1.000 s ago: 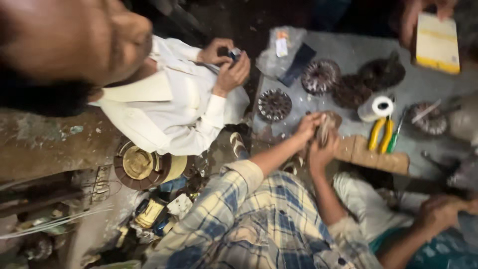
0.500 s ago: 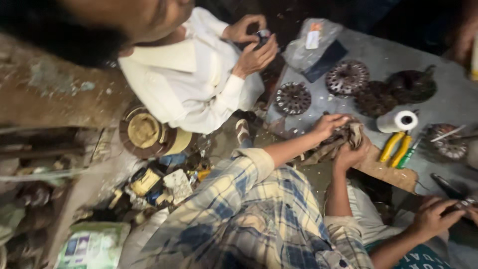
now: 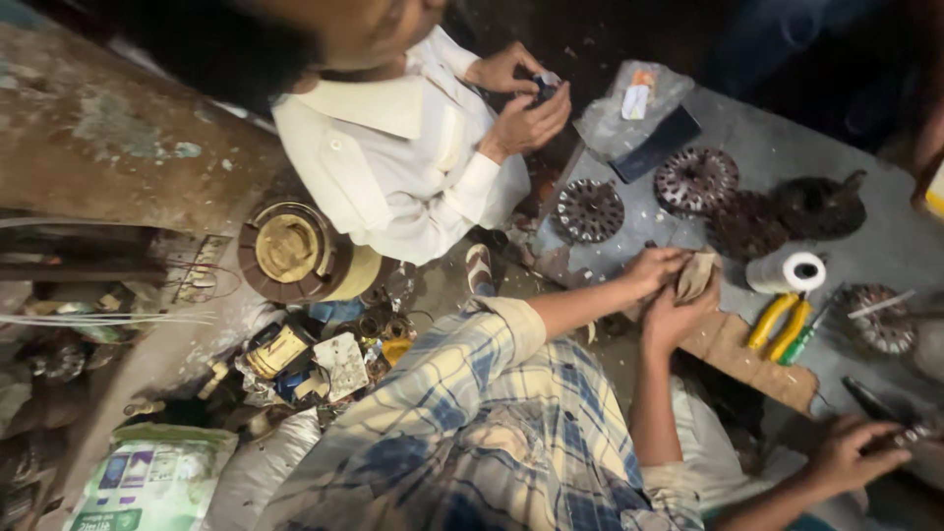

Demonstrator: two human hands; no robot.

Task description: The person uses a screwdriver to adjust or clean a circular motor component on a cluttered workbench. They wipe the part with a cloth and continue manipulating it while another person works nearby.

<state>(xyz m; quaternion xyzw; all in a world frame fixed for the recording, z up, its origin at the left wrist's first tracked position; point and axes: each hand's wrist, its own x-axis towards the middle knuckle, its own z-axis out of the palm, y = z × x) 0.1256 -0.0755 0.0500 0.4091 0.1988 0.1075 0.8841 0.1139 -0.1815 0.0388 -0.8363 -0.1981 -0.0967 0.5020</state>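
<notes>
Hands over cluttered work surface, parts spread around.
Both hands, left hand (image 3: 651,271) and right hand (image 3: 678,313), meet on a folded pad (image 3: 696,275); pliers (image 3: 780,324) lie just right, tape roll (image 3: 790,273) above them, toothed discs (image 3: 590,209) beyond.

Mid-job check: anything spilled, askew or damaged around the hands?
The left hand and right hand grip a tan piece. Only oddity: small parts lie in a jumbled heap on the floor, left of the grey sheet.
</notes>
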